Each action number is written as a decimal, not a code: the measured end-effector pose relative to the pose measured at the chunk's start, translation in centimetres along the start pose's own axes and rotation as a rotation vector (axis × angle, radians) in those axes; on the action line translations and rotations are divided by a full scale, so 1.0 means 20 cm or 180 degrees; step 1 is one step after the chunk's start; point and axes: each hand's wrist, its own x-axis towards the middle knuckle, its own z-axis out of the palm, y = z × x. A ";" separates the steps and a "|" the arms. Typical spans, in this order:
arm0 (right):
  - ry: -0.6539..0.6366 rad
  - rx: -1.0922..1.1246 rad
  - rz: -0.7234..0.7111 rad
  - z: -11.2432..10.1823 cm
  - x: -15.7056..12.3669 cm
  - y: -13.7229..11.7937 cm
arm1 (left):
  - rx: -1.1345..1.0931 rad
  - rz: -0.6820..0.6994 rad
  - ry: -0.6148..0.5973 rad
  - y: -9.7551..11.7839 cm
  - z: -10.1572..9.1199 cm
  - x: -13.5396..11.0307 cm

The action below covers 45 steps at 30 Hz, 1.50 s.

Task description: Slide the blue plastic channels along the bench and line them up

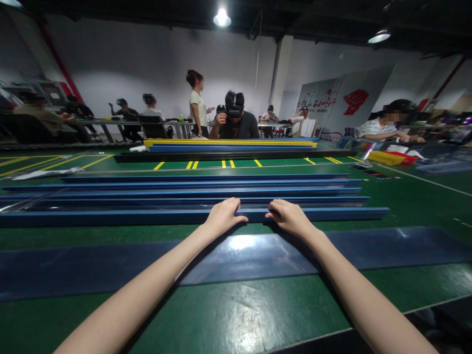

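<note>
Both hands are at the nearest of several long blue plastic strips with raised edges, lying side by side across the table. My left hand [224,214] has its fingers curled over this front blue strip [110,216], thumb along its near face. A short way to the right, my right hand [289,216] grips the same strip, its fingers bent over the top edge. The fingertips of both hands are partly hidden behind it. Under my forearms a long, flat, clear plastic strip [243,260] lies on the green tabletop, reflecting the lamp light.
Farther back lie a yellow strip [228,142] and a black strip [236,156], stacked with blue ones. At right are a phone [369,171] and a yellow-and-red packet [391,158]. A person [236,118] sits opposite; others sit or stand beyond.
</note>
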 end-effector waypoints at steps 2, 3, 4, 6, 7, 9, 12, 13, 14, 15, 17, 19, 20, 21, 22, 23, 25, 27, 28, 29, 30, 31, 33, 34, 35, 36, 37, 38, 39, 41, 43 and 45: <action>-0.0022 -0.0037 -0.0001 0.00 0.00 0.00 | 0.0081 0.0071 0.0014 0.00 0.00 0.00; -0.0029 -0.0063 0.0000 0.00 0.00 0.00 | 0.0144 0.0115 0.0011 0.00 0.01 0.00; -0.0032 -0.0092 -0.0001 -0.01 -0.01 0.00 | 0.0221 0.0160 0.0008 0.00 0.01 0.00; -0.0018 -0.0166 0.0003 -0.01 -0.01 0.00 | 0.0382 0.0262 0.0008 -0.01 0.02 -0.01; -0.0007 -0.0210 0.0012 -0.01 -0.01 0.00 | 0.0459 0.0313 0.0013 -0.01 0.02 -0.01; 0.0018 -0.0312 0.0056 -0.01 -0.02 0.00 | 0.0597 0.0429 0.0039 -0.01 0.03 -0.01; 0.0046 -0.0460 0.0130 -0.02 -0.02 0.01 | 0.0774 0.0633 0.0131 -0.02 0.05 -0.02; 0.0052 -0.0495 0.0139 -0.02 -0.02 0.01 | 0.0822 0.0685 0.0183 -0.02 0.06 -0.02; 0.0050 -0.0517 0.0135 -0.02 -0.02 0.01 | 0.0861 0.0720 0.0235 -0.02 0.06 -0.03; 0.0046 -0.0526 0.0126 -0.02 -0.02 0.01 | 0.0893 0.0736 0.0284 -0.02 0.07 -0.03; 0.0015 -0.0501 0.0098 -0.02 -0.02 0.01 | 0.0941 0.0738 0.0363 -0.01 0.08 -0.03; -0.0051 -0.0459 0.0080 -0.02 -0.02 0.01 | 0.0975 0.0735 0.0412 -0.01 0.08 -0.04; -0.0095 -0.0446 0.0080 -0.02 -0.02 0.01 | 0.0987 0.0739 0.0429 -0.01 0.08 -0.04; -0.0140 -0.0439 0.0089 -0.02 -0.02 0.01 | 0.0997 0.0747 0.0445 -0.01 0.09 -0.04; -0.0186 -0.0437 0.0100 -0.02 -0.02 0.01 | 0.1005 0.0754 0.0468 -0.01 0.09 -0.04; -0.0226 -0.0435 0.0113 -0.02 -0.02 0.01 | 0.1012 0.0759 0.0495 -0.01 0.09 -0.04; -0.0297 -0.0417 0.0142 -0.02 -0.01 0.01 | 0.1028 0.0769 0.0556 -0.01 0.10 -0.03; -0.0348 -0.0388 0.0169 -0.02 -0.01 0.01 | 0.1040 0.0779 0.0608 -0.01 0.10 -0.03; -0.0362 -0.0375 0.0180 -0.03 -0.01 0.01 | 0.1040 0.0787 0.0626 -0.01 0.10 -0.03; -0.0370 -0.0365 0.0189 -0.03 -0.01 0.01 | 0.1037 0.0794 0.0642 -0.02 0.11 -0.03; -0.0372 -0.0359 0.0194 -0.03 -0.01 0.01 | 0.1035 0.0799 0.0657 -0.02 0.11 -0.03; -0.0370 -0.0356 0.0195 -0.03 -0.01 0.01 | 0.1034 0.0801 0.0669 -0.02 0.11 -0.03; -0.0368 -0.0351 0.0196 -0.03 -0.01 0.01 | 0.1042 0.0811 0.0680 -0.02 0.11 -0.03; -0.0372 -0.0347 0.0201 -0.03 -0.01 0.01 | 0.1051 0.0814 0.0681 -0.02 0.11 -0.03; -0.0380 -0.0342 0.0207 -0.03 -0.01 0.01 | 0.1057 0.0817 0.0678 -0.02 0.11 -0.03; -0.0389 -0.0336 0.0215 -0.03 -0.01 0.01 | 0.1061 0.0821 0.0676 -0.02 0.11 -0.03; -0.0396 -0.0333 0.0222 -0.03 -0.01 0.01 | 0.1060 0.0820 0.0675 -0.02 0.11 -0.03; -0.0400 -0.0333 0.0225 -0.03 -0.01 0.01 | 0.1059 0.0820 0.0676 -0.01 0.11 -0.04; -0.0401 -0.0336 0.0225 -0.03 -0.01 0.01 | 0.1057 0.0817 0.0679 -0.01 0.11 -0.04; -0.0394 -0.0344 0.0219 -0.03 -0.01 0.00 | 0.1060 0.0818 0.0683 -0.02 0.11 -0.04; -0.0368 -0.0357 0.0216 -0.03 -0.01 0.00 | 0.1067 0.0816 0.0684 -0.02 0.11 -0.04; -0.0307 -0.0386 0.0226 -0.03 -0.01 0.00 | 0.1072 0.0813 0.0685 -0.02 0.11 -0.04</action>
